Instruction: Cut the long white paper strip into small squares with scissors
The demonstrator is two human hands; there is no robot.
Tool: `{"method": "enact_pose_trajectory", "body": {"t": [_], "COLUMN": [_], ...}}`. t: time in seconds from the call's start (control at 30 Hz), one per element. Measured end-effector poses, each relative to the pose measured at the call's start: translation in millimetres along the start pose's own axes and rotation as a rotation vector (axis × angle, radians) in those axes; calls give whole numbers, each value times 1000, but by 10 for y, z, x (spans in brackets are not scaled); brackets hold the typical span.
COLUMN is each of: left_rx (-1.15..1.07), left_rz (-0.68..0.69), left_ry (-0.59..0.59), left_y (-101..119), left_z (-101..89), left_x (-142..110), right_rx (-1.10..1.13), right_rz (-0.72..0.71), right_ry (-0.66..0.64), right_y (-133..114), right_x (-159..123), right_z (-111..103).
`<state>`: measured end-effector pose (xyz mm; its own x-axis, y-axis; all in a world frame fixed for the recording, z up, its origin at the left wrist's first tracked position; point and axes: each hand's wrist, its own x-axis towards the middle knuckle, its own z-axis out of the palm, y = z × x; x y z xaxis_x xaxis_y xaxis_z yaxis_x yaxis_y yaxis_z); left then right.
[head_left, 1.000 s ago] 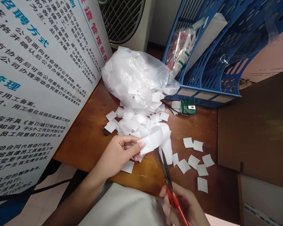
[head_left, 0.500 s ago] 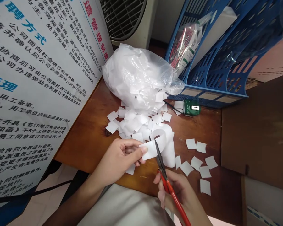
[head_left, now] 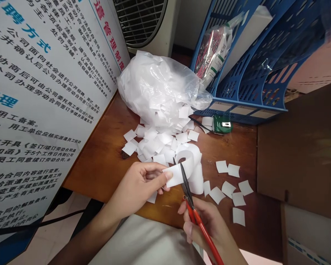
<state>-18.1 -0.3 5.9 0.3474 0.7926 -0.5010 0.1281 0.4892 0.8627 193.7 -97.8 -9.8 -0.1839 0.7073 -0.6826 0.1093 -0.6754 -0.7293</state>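
Between thumb and fingers, my left hand (head_left: 143, 184) pinches the free end of a white paper strip (head_left: 176, 175). That strip runs back to a white roll (head_left: 196, 178) lying on the table. My right hand (head_left: 206, 222) is wrapped round the red handles of a pair of scissors (head_left: 191, 206). Their dark blades are parted, with the strip between them just right of my left fingertips. Behind the roll lies a heap of cut white squares (head_left: 154, 141), spilling from a clear plastic bag (head_left: 160, 84). Several loose squares (head_left: 228, 188) lie to the right.
A green tape measure (head_left: 222, 125) sits before a blue file rack (head_left: 245, 106) at the back right, which holds a packet (head_left: 213, 51). A printed board (head_left: 44, 92) stands at the left. A fan-like grille (head_left: 140, 20) is behind, and a brown panel (head_left: 298, 154) at right.
My view has shifted slightly, so the background sits a little further left. Both hands, the strip and the parted blades keep nearly the same positions.
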Motion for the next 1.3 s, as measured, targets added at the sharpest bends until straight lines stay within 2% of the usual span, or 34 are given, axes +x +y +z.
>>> {"method": "enact_pose_trajectory", "body": {"t": [0.5, 0.77, 0.93, 1.3], "left_rx": [30, 61, 67, 115], "left_rz": [13, 32, 16, -36], "left_ry": [16, 15, -1, -106], "left_y": [-12, -18, -11, 72], "left_z": [10, 6, 13, 27], "left_x": [-10, 33, 90, 200], "right_rx": [21, 154, 133, 192], "right_rz": [-11, 49, 20, 48], "right_ry": [-21, -67, -59, -47], "right_y": [69, 215, 317, 327], "right_x": [14, 50, 63, 56], "right_z": [7, 40, 22, 61]}}
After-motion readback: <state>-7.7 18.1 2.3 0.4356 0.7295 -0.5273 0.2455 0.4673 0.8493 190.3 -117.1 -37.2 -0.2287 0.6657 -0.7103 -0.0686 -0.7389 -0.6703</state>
